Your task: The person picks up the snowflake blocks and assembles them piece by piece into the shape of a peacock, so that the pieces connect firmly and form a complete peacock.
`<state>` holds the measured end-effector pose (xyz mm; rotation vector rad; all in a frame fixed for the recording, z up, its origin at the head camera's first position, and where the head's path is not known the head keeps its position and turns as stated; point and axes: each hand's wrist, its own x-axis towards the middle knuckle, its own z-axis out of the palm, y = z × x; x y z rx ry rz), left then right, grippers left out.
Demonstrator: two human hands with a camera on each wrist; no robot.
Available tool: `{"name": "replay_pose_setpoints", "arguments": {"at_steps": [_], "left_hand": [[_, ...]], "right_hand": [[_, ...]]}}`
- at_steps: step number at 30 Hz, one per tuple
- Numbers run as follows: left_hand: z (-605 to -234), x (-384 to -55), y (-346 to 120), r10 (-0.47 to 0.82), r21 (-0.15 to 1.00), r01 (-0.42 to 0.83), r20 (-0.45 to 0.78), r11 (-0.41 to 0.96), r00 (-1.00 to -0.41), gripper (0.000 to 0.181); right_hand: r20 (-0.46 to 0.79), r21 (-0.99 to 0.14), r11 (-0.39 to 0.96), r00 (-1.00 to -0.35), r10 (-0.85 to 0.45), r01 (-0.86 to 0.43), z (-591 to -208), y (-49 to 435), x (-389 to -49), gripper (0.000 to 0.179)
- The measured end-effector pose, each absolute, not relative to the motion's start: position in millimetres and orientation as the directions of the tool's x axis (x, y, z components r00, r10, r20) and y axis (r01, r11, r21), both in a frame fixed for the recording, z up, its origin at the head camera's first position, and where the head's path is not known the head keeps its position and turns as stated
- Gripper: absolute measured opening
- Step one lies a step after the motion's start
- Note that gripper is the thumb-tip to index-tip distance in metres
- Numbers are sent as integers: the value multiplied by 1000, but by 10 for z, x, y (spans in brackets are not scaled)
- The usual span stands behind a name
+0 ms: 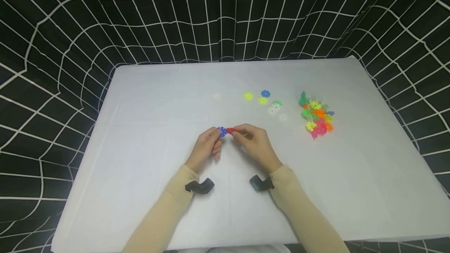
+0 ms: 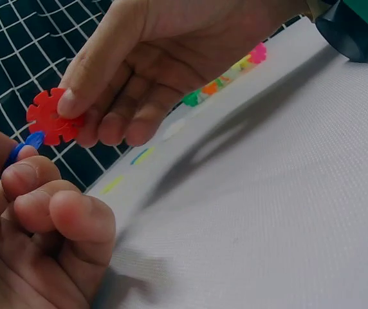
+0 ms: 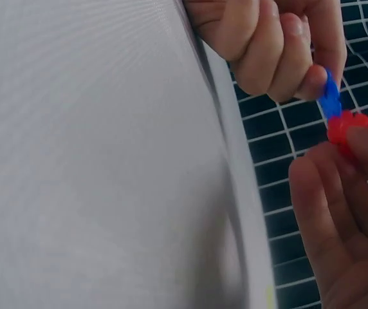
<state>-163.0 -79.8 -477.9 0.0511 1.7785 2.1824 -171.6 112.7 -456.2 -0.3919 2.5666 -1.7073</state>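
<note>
My left hand (image 1: 207, 143) pinches a blue snowflake disc (image 1: 222, 131) between thumb and forefinger, its other fingers curled below. A red notched snowflake disc (image 2: 47, 117) is pinched by my right hand (image 1: 256, 143). The two discs meet edge to edge above the table, the blue one (image 3: 330, 98) turned at an angle to the red in the right wrist view. Fingertips cover part of each disc.
Several loose discs, among them a yellow disc (image 1: 248, 96) and a blue disc (image 1: 265, 93), lie beyond my hands on the white table (image 1: 158, 100). Farther right sits a pile of joined, multicoloured discs (image 1: 318, 114). A black grid-patterned curtain (image 1: 211, 18) surrounds the table.
</note>
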Motion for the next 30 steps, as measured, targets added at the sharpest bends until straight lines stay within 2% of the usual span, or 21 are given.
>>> {"name": "replay_pose_setpoints", "arguments": {"at_steps": [6,13,17,19,22,24,27,30], "left_hand": [[-4806,-1605,-808,345,964,-252,-208,-89,-915,29],[-4794,-1581,-814,422,962,-251,-185,-106,-887,30],[-4772,-1584,-793,415,960,-244,-168,-138,-894,30],[-4768,-1585,-766,403,956,-250,-170,-155,-899,29],[-4771,-1583,-734,390,948,-261,-175,-180,-904,27],[-4774,-1585,-731,384,943,-273,-184,-191,-905,26],[-4778,-1588,-760,360,926,-291,-194,-240,-913,25],[-4793,-1595,-792,345,906,-306,-198,-293,-917,25]], "right_hand": [[134,-902,373,-962,-238,-218,-4591,1174,-1625,17],[177,-892,375,-958,-226,-253,-4598,1149,-1577,15],[181,-882,375,-939,-292,-286,-4585,1155,-1606,17],[156,-877,380,-922,-354,-294,-4581,1185,-1645,22],[57,-876,422,-917,-394,-235,-4559,1289,-1723,30],[-4,-872,463,-943,-333,-160,-4553,1404,-1797,32],[-45,-814,580,-993,-113,-30,-4563,1621,-1917,33],[-77,-700,704,-992,98,124,-4579,1843,-1998,50]]}}
